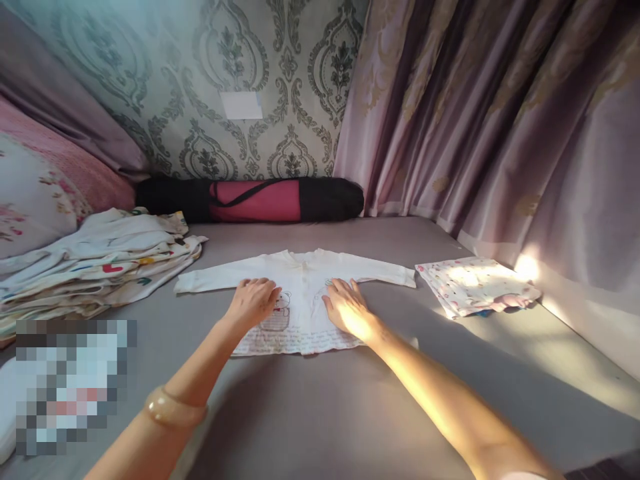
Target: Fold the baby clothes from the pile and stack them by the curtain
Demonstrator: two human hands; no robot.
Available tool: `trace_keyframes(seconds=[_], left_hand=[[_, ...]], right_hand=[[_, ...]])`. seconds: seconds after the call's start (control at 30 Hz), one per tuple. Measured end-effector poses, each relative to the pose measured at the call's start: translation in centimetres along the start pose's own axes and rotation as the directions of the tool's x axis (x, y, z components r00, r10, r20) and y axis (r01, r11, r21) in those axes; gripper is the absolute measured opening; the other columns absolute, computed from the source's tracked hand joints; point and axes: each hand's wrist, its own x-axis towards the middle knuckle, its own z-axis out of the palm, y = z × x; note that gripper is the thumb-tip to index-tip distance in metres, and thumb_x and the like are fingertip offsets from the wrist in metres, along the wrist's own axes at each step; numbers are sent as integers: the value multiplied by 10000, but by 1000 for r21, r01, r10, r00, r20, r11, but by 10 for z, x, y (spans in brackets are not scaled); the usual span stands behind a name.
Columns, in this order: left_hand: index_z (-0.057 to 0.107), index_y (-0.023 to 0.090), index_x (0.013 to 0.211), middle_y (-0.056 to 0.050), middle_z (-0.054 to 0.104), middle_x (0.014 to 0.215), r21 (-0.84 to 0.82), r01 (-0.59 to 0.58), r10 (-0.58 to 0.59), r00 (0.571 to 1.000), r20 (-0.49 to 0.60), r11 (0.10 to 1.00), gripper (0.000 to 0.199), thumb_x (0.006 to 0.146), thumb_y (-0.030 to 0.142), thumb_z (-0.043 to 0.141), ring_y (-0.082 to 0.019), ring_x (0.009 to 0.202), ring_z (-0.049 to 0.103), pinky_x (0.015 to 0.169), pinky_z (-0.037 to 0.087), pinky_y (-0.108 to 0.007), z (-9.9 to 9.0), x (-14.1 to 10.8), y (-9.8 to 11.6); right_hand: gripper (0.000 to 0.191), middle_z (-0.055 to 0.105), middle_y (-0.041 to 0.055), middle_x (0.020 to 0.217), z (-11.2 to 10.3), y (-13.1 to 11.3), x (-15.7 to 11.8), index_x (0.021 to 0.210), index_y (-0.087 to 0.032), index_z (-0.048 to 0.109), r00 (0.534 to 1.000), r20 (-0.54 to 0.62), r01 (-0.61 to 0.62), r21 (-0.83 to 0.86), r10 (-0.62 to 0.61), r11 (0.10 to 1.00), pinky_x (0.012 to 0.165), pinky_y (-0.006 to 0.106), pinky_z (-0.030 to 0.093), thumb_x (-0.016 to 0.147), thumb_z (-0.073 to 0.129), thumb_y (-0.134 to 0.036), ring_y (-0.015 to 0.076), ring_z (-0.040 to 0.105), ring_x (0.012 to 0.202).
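A small white long-sleeved shirt (305, 313) lies spread on the grey surface, its sleeves stretched out to both sides and its collar facing away from me. A bear drawing and printed lines of text show on its front. My left hand (253, 303) rests on the shirt's left part, beside the bear print, fingers lying over the cloth. On the right part lies my right hand (347, 310), palm down with the fingers apart. Neither hand grips anything. A bangle circles my left wrist.
Piled clothes (130, 247) lie at the left, near a pink floral cushion (40, 180). A folded patterned cloth (475, 283) is at the right. A black and red bag (255, 200) lies along the wall; curtains (450, 120) hang at the right.
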Motion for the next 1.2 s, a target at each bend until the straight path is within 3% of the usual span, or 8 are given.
trace_keyframes(seconds=[0.2,0.33,0.47,0.6,0.73,0.9,1.03,1.2], left_hand=[[599,147,1239,-160,585,1346,-54,18,-24,993,-119,998,394,959,233,335,-266,1309,485,1086,367,-436,32,69,0],[446,112,1429,-179,409,1511,-47,113,-115,992,-57,993,548,989,391,274,-313,1421,335,1136,292,-498,59,79,-1],[349,89,1492,-166,328,1555,-23,133,-133,991,-1,991,626,991,437,210,-311,1453,266,1167,236,-493,65,76,-3],[335,88,1501,-157,321,1559,6,135,-135,991,21,991,640,987,438,185,-304,1456,261,1168,236,-495,65,77,-3],[336,99,1503,-133,319,1564,22,139,-139,990,19,990,645,981,441,176,-299,1457,258,1174,224,-483,66,78,-4],[337,92,1502,-133,317,1565,22,146,-147,989,31,989,641,978,431,193,-302,1456,261,1172,223,-485,68,79,-2],[332,108,1505,-125,311,1571,29,168,-169,985,41,985,613,984,412,225,-293,1461,251,1174,213,-473,73,82,-4],[453,125,1414,-159,412,1513,21,136,-137,990,31,990,533,979,398,310,-315,1408,352,1117,313,-465,65,88,-9]], right_hand=[[551,290,150,1576,19,-13,70,1470,-82,380,998,-24,60,82,-58,995,1193,484,103,1010,252,-356,259,181,1476],[604,215,139,1601,40,-12,85,1525,-96,273,1000,11,5,122,-7,993,1191,501,78,1016,212,-416,253,139,1486],[620,201,125,1606,35,-6,86,1525,-128,291,997,76,1,272,-22,962,1196,509,69,1013,217,-471,243,121,1490],[537,407,101,1523,11,19,91,1463,-158,423,998,52,-48,481,26,875,1157,379,290,1021,256,-412,181,345,1418],[427,611,66,1348,-15,75,81,1379,-183,529,978,-22,-172,474,207,864,1009,297,453,994,388,-303,172,589,1201],[392,634,146,1288,-41,152,43,1276,-130,623,817,-96,-508,347,569,788,998,317,444,966,403,-228,249,574,1216],[382,629,206,1241,-37,183,21,1248,-98,628,648,-105,-714,263,754,649,988,383,434,916,470,-201,315,561,1213],[333,607,172,1265,-19,193,20,1179,-156,665,581,-93,-778,227,808,586,1001,375,398,885,549,-261,295,524,1234]])
